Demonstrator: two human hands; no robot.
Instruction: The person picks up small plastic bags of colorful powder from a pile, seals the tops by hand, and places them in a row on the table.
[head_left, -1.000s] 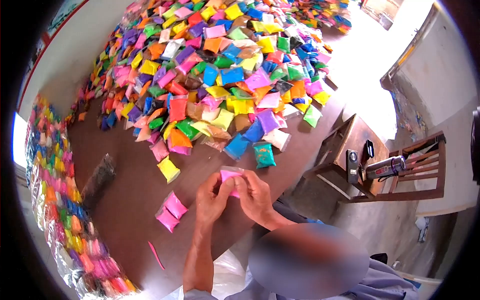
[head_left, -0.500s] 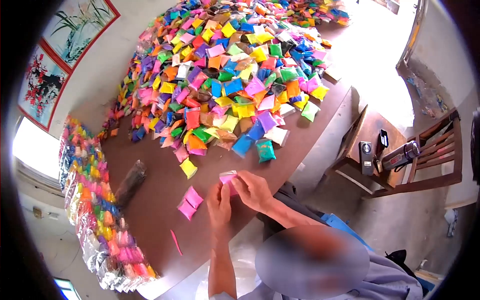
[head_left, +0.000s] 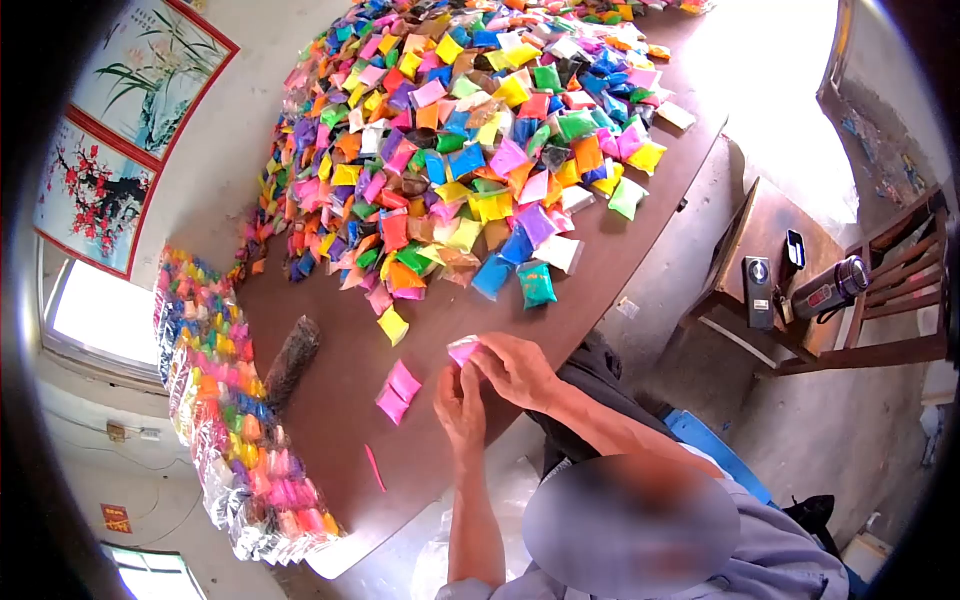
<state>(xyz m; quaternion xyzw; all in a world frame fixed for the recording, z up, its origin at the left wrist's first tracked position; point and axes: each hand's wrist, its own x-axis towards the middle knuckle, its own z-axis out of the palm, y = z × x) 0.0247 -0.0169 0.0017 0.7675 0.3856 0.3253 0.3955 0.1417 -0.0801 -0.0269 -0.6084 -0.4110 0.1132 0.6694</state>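
A small clear packet with pink filling (head_left: 463,350) is pinched between the fingertips of both hands over the table's near edge. My left hand (head_left: 461,405) grips it from below, fingers bent. My right hand (head_left: 518,372) closes on its upper right side, covering part of it. To the left, two pink packets (head_left: 398,391) lie touching on the brown table (head_left: 340,400). A thin pink strip-like tool (head_left: 374,468) rests nearer me. Beyond my hands, a yellow packet (head_left: 393,326) and a teal packet (head_left: 535,285) lie at the front of the heap.
A large heap of colourful packets (head_left: 470,150) covers the table's far part. Filled clear bags (head_left: 235,410) line the left edge, with a dark wrapped roll (head_left: 293,362) beside them. At right, a wooden stool (head_left: 780,225) holds a flask (head_left: 832,287), beside a chair (head_left: 900,290).
The view has shifted, so the table and heap appear slightly displaced. Both hands still hold the pink packet; my fingers have changed position slightly and the packet's top is more tilted.
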